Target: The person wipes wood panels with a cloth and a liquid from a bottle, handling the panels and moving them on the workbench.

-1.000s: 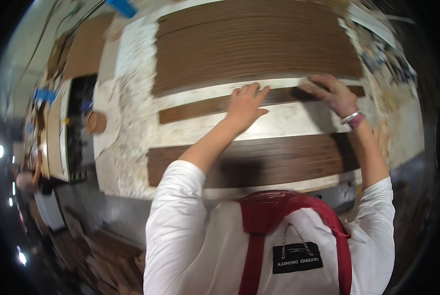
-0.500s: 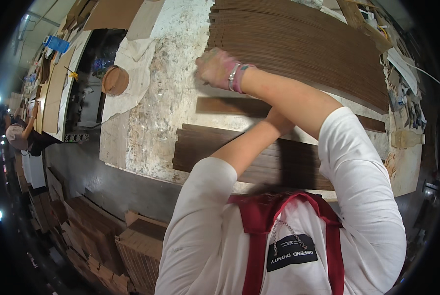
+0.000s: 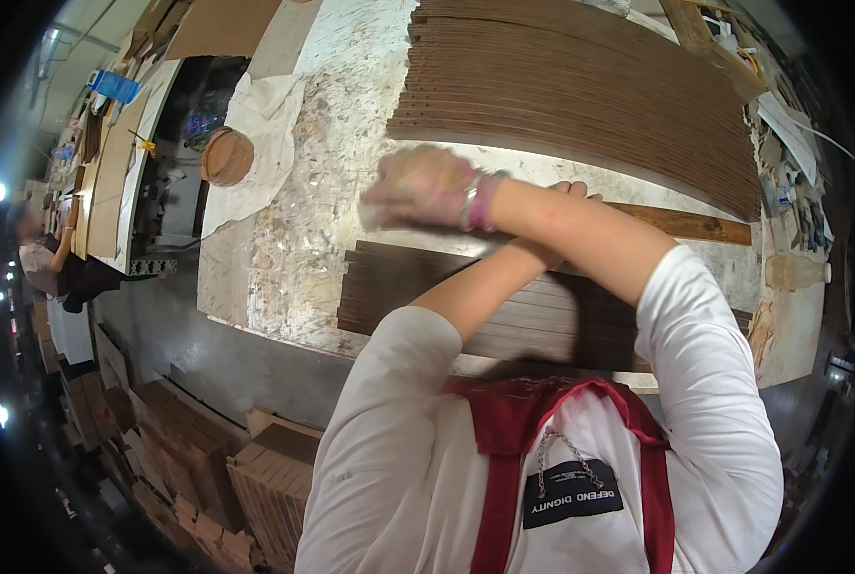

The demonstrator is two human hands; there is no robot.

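Brown wooden strip (image 3: 686, 223), toward right edge of surface (image 3: 332, 153): I judge light, stiff; hold by long edges. Right hand (image 3: 423, 189) blurred, left hand (image 3: 573, 189) mostly hidden: I cannot tell either's grip.

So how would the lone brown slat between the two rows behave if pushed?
The lone slat looks long, narrow and straight, so probably fairly stiff. Lying flat on the table, it seems unlikely to roll, but might slide.

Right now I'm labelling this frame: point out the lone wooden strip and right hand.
Lone wooden strip (image 3: 688, 224): head view, on its uncovered right part.
Right hand (image 3: 423, 188): head view, on its blurred middle.
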